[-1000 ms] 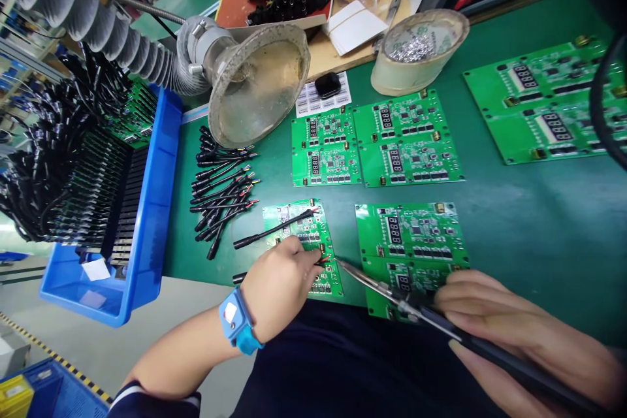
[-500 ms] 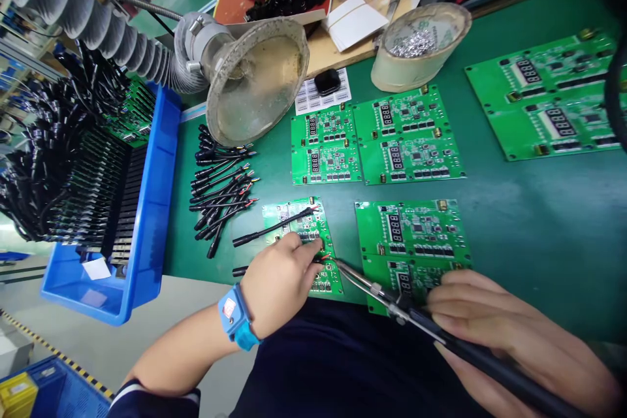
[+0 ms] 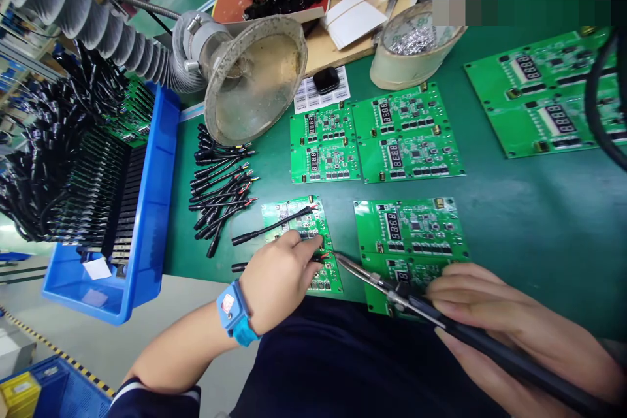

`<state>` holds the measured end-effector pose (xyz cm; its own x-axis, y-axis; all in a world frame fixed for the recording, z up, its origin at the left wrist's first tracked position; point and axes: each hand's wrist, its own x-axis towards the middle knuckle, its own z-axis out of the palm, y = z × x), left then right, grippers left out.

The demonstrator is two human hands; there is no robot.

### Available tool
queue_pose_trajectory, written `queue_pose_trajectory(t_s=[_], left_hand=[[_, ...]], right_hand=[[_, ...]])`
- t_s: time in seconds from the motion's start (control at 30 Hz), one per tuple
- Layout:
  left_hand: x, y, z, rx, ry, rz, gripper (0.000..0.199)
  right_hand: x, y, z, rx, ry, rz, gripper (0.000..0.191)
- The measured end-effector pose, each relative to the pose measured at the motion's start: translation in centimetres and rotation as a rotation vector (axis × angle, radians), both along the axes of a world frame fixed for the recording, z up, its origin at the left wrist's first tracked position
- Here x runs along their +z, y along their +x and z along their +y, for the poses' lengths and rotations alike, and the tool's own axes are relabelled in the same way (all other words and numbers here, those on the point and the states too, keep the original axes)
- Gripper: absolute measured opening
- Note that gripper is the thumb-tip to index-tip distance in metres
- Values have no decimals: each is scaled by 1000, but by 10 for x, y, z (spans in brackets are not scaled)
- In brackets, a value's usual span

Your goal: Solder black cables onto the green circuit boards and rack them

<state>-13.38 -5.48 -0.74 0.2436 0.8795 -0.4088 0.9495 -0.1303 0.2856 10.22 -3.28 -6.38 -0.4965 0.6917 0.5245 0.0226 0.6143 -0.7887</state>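
My left hand, in a blue wrist strap, pinches a short black cable against a green circuit board. The cable's bared red wire end shows beyond my fingertips, at the board's right edge. Across the upper half of the same board lies another black cable. My right hand is closed around the black handle of a soldering iron, which has a thin metal piece clamped along its shaft. The iron's tip is right by the wire end; whether they touch I cannot tell. My palm partly hides the board.
More circuit boards lie right and behind. Loose black cables are left, beside a blue bin packed with boards and cables. A fume extractor hood overhangs the bench near a cardboard ring holding metallic scraps.
The soldering iron's tip has shifted very slightly up beside the wire end. My left hand keeps its pinch on the cable, nearly still. The camera view has shifted a little.
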Motion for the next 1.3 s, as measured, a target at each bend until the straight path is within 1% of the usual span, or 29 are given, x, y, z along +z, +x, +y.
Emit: queue_pose_trajectory(t_s=[0.13,0.4,0.5,0.57,0.67,0.77,0.83,1.07,1.3], left_hand=[[-1,-1,0,-6,2,-16,36],[-4,1,-7,-29,74,25,37],[-4,0,-6,-30,74,17,36],[-4,-1,-3,-16,57,-10,34],[-3,-2,2,42,46,-84,30],[-2,-1,5,81,49,-135,17],[0,0,6,63,43,-119,12],[3,4,3,3,57,15,20],[4,7,2,-115,73,148,25]], right_hand=[[-2,1,-1,-8,-7,-17,31],[-4,1,-2,-16,-20,-25,32],[-4,2,-2,-8,-28,-13,33],[-5,2,-3,-10,-35,-9,34],[-6,2,-3,-18,-28,-13,34],[-7,2,-4,-18,-5,-20,34],[-7,2,-5,-12,-15,-20,34],[-11,10,-8,-49,-99,3,34],[-7,5,-6,-38,-69,-10,33]])
